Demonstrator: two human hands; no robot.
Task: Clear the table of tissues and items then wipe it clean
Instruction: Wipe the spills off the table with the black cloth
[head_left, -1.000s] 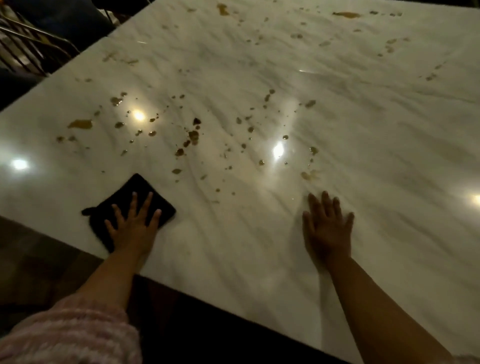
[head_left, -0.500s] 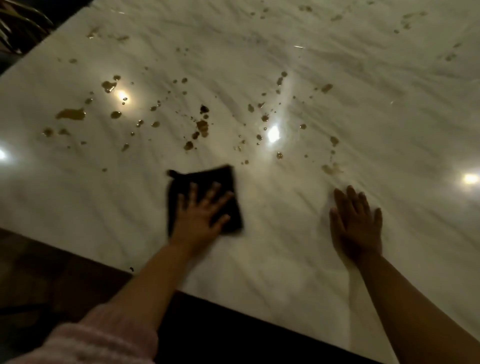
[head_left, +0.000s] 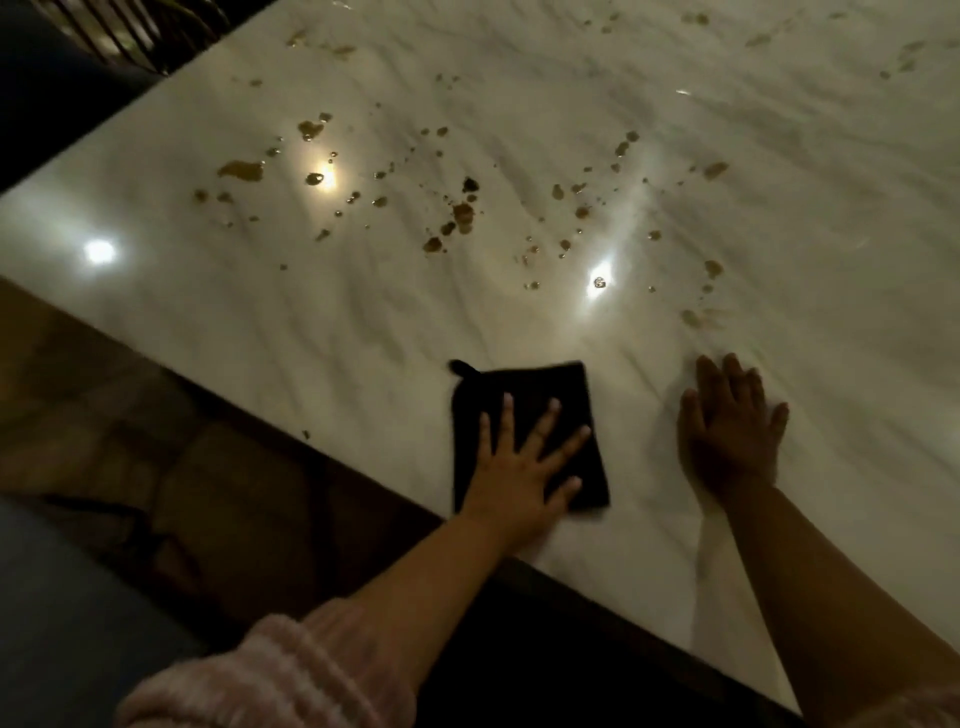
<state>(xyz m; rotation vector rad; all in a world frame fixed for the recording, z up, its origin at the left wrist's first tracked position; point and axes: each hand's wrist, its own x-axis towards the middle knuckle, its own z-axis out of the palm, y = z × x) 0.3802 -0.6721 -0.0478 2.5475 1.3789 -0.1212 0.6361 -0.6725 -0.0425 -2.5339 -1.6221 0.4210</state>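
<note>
cloth | left hand pressing flat on it | right hand flat on table

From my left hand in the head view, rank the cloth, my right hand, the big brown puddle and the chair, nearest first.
1. cloth, under the left hand
2. right hand, beside it on the table
3. puddle, farther off to the left
4. chair, past the far left corner

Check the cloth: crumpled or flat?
Flat. The cloth lies as a neat rectangle on the table, left hand spread on top. Folded layers: cannot tell.
</note>
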